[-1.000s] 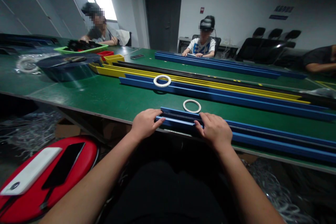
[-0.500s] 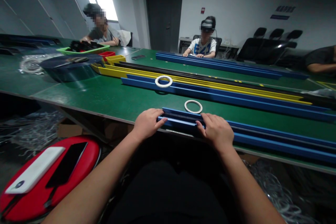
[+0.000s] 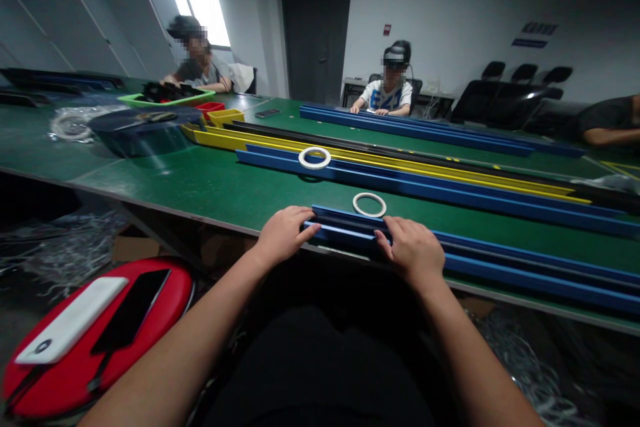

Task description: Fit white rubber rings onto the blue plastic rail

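Note:
A long blue channel strip [image 3: 345, 235] with raised sides lies along the near table edge, running off to the right. My left hand [image 3: 283, 235] is closed on its left end, thumb at the near side and fingers over the far side. Farther along, my right hand [image 3: 414, 250] grips the same strip in a similar way. Just beyond it a thin white ring, like a tape roll [image 3: 369, 195], lies on the green table. A second white ring [image 3: 315, 166] rests on another blue channel strip [image 3: 450, 190] behind.
Yellow strips [image 3: 500, 183] and black strips lie farther back. At left are a large dark coil [image 3: 127, 140], a green tray [image 3: 135, 101] and a yellow bin [image 3: 225, 118]. A red stool [image 3: 165, 320] holds a phone and a white device. Several people sit around the table.
The view has shifted slightly, so the scene sits a little lower and farther right on its left side. Both hands keep their hold on the blue channel strip.

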Demonstrator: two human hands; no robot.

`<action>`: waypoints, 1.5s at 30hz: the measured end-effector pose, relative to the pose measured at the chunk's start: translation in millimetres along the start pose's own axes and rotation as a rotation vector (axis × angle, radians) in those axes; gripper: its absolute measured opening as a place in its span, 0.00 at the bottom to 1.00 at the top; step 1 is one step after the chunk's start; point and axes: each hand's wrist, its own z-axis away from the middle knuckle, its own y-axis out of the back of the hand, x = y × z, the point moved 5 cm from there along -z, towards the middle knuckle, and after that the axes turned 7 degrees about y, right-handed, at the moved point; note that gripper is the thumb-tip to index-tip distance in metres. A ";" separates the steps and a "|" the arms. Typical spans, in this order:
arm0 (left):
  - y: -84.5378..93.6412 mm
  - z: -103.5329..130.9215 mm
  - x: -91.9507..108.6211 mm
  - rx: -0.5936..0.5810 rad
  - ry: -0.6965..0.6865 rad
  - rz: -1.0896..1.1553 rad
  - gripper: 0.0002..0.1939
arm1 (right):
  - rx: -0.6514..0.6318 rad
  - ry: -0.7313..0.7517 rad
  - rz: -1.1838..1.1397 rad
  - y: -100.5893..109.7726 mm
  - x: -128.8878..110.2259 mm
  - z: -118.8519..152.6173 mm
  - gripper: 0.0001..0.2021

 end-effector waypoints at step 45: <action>-3.0 1.2 3.6 0.046 -0.032 -0.079 0.23 | -0.012 0.004 -0.001 -3.3 2.5 -2.3 0.23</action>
